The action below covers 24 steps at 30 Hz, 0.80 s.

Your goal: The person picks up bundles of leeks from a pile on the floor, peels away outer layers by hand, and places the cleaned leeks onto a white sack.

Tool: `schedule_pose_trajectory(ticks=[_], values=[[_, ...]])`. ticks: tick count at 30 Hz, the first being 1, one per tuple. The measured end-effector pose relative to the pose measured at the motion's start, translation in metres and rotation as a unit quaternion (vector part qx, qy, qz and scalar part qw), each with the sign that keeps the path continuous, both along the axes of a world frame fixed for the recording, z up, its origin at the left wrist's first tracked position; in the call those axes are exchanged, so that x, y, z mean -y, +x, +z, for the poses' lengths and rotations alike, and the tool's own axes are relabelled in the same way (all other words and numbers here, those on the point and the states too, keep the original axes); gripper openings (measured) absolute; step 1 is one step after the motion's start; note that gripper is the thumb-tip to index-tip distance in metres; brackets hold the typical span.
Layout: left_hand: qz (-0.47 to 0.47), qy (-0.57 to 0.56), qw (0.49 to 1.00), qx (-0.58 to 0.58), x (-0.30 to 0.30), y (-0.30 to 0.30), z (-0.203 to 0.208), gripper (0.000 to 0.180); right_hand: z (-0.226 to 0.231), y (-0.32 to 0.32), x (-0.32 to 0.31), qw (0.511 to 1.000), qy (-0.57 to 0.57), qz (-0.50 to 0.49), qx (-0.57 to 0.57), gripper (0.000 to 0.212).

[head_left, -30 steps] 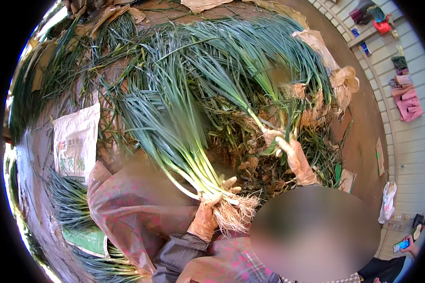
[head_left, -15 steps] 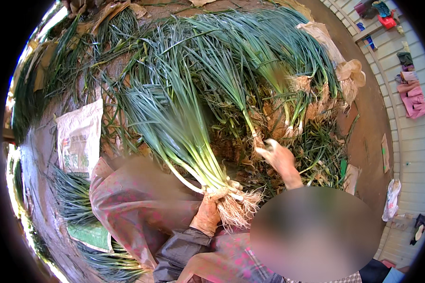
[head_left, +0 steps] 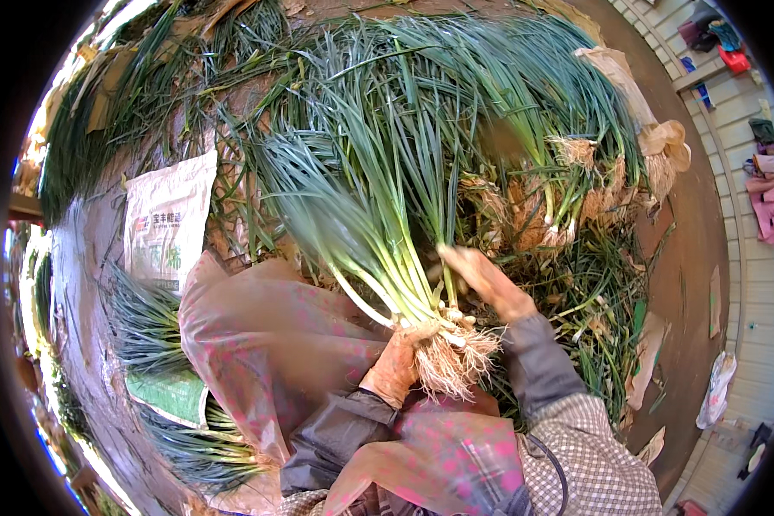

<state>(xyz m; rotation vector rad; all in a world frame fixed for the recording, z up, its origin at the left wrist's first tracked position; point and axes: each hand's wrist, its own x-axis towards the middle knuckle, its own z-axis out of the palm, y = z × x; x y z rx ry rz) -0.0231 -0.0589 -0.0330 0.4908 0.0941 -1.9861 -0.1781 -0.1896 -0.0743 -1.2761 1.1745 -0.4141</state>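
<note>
My left hand [head_left: 393, 371], in an orange-brown stained glove, is closed around the lower stems of a bunch of spring onions [head_left: 387, 258] above my lap. Their pale roots [head_left: 457, 361] hang past the fist to the right, and the long green leaves fan up and away. My right hand [head_left: 490, 282] is at the bunch's right side, slightly blurred, its fingers closed at the pale stalk of a single spring onion [head_left: 445, 225]. The thumb is hidden.
More spring onions [head_left: 525, 95] lie in a thick pile ahead, roots toward me. Trimmed leaves and scraps [head_left: 589, 318] cover the ground at right. At left are a white printed sack [head_left: 170, 219], tied-looking bundles [head_left: 150, 322] and a green sack [head_left: 170, 396]. A pale panelled wall [head_left: 761, 284] stands far right.
My right hand has moved left from the pile's roots to the held bunch, and the stalk beside it has come along. My left hand keeps its grip. The whole view has shifted slightly.
</note>
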Motion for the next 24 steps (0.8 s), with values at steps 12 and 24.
schedule_pose_trajectory(ticks=[12, 24], values=[[0.118, 0.115, 0.986, 0.039, -0.011, -0.007, -0.030, 0.041, 0.014, 0.017, -0.060, 0.917, -0.074, -0.383, 0.080, 0.026], [0.140, 0.119, 0.982, 0.040, -0.003, -0.003, -0.016, 0.037, 0.049, -0.006, -0.034, 0.984, 0.091, -0.150, 0.026, 0.039]])
